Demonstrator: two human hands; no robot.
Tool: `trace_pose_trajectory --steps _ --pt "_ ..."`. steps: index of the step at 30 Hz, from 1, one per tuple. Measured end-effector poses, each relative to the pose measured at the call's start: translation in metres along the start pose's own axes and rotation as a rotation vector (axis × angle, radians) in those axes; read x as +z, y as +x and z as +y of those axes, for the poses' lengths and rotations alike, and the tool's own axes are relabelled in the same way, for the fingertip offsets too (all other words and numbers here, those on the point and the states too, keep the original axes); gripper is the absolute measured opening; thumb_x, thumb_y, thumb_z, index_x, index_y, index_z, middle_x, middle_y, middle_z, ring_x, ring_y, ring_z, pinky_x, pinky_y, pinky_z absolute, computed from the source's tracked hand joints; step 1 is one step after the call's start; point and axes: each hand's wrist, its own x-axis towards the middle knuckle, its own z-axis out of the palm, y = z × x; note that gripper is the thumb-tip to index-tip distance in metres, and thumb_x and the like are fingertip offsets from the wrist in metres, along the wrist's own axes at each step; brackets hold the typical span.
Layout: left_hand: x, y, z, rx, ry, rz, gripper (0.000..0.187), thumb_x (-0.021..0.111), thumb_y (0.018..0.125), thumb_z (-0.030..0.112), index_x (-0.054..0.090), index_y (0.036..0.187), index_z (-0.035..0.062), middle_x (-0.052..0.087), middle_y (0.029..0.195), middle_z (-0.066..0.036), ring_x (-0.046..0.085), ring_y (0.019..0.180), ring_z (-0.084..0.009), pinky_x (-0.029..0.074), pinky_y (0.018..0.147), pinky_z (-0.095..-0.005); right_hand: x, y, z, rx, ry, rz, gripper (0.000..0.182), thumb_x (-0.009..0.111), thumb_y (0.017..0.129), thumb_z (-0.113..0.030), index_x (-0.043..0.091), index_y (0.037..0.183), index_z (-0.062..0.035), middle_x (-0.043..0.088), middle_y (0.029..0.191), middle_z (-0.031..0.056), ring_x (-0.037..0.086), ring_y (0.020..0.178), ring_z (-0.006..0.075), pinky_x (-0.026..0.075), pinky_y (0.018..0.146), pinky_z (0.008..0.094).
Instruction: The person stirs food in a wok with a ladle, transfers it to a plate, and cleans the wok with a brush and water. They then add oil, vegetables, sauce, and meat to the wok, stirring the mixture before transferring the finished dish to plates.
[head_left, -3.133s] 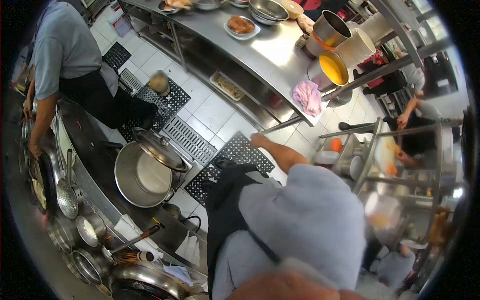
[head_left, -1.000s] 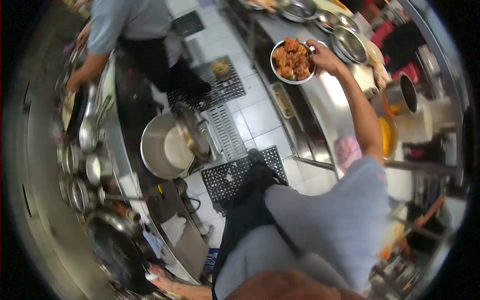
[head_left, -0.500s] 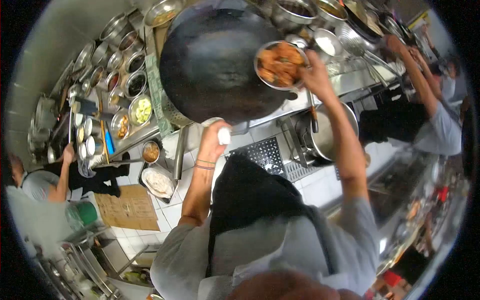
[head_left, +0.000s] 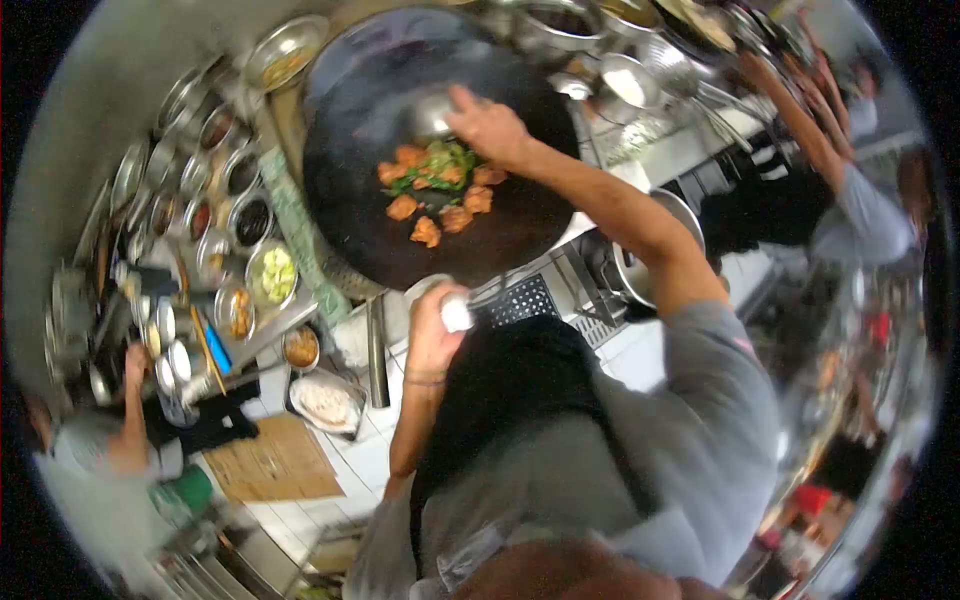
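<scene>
A large dark wok takes up the top centre of the head view. Over it, my right hand grips a metal bowl, tipped and blurred. Orange-brown fried pieces and chopped greens lie in the wok below the bowl. My left hand is closed around a white cloth at the wok's near rim. Whatever the cloth wraps is hidden.
Left of the wok stand several metal bowls of ingredients, one with pale green pieces. A steel pot is at the right, near my forearm. A tray sits lower left. Co-workers stand at both sides.
My right hand has swung left over the wok and tipped the bowl. The fried pieces that were in it now lie in the wok with greens. My left hand keeps its hold.
</scene>
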Motion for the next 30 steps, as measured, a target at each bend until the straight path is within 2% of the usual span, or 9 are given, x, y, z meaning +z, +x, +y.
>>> trace_pose_trajectory --steps 2,7,9,13,17,23,28,29,30 --pt "-0.007 -0.021 -0.007 0.758 0.791 -0.220 0.027 0.066 0.079 0.009 0.060 0.105 0.0014 0.059 0.097 -0.003 0.057 0.086 -0.0126 0.046 0.077 -0.0245 0.014 0.001 0.002 0.029 0.083 -0.104 0.021 0.051 0.089 -0.020 0.061 0.104 -0.0110 0.057 0.118 0.0198 0.067 0.083 0.0338 0.058 0.063 0.0434" --pt "0.002 -0.024 -0.002 0.671 0.922 -0.318 0.040 0.067 0.072 -0.004 0.053 0.109 0.0000 0.056 0.093 -0.007 0.055 0.084 -0.0144 0.048 0.071 -0.0249 -0.008 -0.007 0.007 0.249 0.246 -0.017 0.028 0.055 0.085 -0.025 0.056 0.109 -0.0093 0.051 0.130 0.0210 0.064 0.100 0.0343 0.058 0.071 0.0419" --pt "-0.002 -0.014 -0.004 0.453 0.711 -0.210 0.038 0.067 0.073 -0.001 0.052 0.108 -0.0001 0.053 0.090 -0.010 0.052 0.079 -0.0155 0.046 0.067 -0.0258 0.004 -0.017 0.018 0.271 0.167 0.070 0.014 0.054 0.082 -0.016 0.058 0.094 -0.0101 0.057 0.094 0.0193 0.067 0.075 0.0341 0.055 0.057 0.0489" --pt "0.017 -0.003 0.020 -0.115 -0.007 0.013 0.023 0.058 0.088 0.017 0.041 0.090 0.0018 0.035 0.075 -0.005 0.032 0.063 -0.0149 0.032 0.057 -0.0292 -0.056 -0.114 0.031 0.519 0.532 0.650 0.021 0.060 0.076 -0.009 0.057 0.097 -0.0085 0.053 0.098 0.0193 0.059 0.079 0.0356 0.051 0.072 0.0458" --pt "-0.004 0.020 0.042 -0.542 -0.316 -0.178 0.022 0.059 0.087 0.012 0.040 0.091 0.0014 0.038 0.075 -0.004 0.038 0.063 -0.0123 0.031 0.054 -0.0271 -0.144 -0.342 0.053 1.142 0.621 0.849 0.027 0.061 0.077 -0.007 0.060 0.103 0.0006 0.054 0.108 0.0157 0.054 0.098 0.0324 0.044 0.086 0.0453" --pt "0.025 0.023 0.015 -0.283 -0.250 -0.202 0.032 0.061 0.084 0.014 0.042 0.100 -0.0063 0.042 0.080 -0.007 0.045 0.070 -0.0166 0.035 0.054 -0.0295 -0.297 -0.771 -0.123 2.082 0.349 1.711 0.036 0.040 0.086 0.000 0.041 0.119 0.0127 0.059 0.106 0.0267 0.070 0.079 0.0357 0.059 0.057 0.0399" --pt "0.040 0.037 0.005 -0.255 -0.289 -0.171 0.039 0.064 0.078 0.015 0.043 0.102 -0.0069 0.042 0.081 -0.008 0.046 0.072 -0.0188 0.036 0.054 -0.0310 -0.323 -1.006 -0.283 1.803 0.052 2.655 0.043 0.043 0.084 0.006 0.040 0.127 0.0108 0.054 0.118 0.0270 0.058 0.105 0.0449 0.062 0.075 0.0483" --pt "0.046 0.039 0.004 -0.252 -0.307 -0.172 0.039 0.064 0.078 0.016 0.043 0.102 -0.0065 0.042 0.081 -0.009 0.046 0.072 -0.0187 0.036 0.054 -0.0309 -0.312 -1.050 -0.305 1.771 -0.038 2.701 0.043 0.059 0.087 -0.009 0.046 0.120 0.0157 0.056 0.111 0.0296 0.062 0.091 0.0417 0.061 0.073 0.0449" --pt "0.020 0.065 0.021 -0.257 -0.263 -0.226 0.038 0.065 0.075 0.016 0.044 0.098 -0.0049 0.042 0.080 -0.008 0.045 0.073 -0.0183 0.035 0.054 -0.0305 -0.295 -1.090 -0.356 2.178 -0.393 1.757 0.047 0.063 0.086 -0.027 0.054 0.111 0.0105 0.061 0.101 0.0261 0.063 0.090 0.0327 0.055 0.073 0.0454"
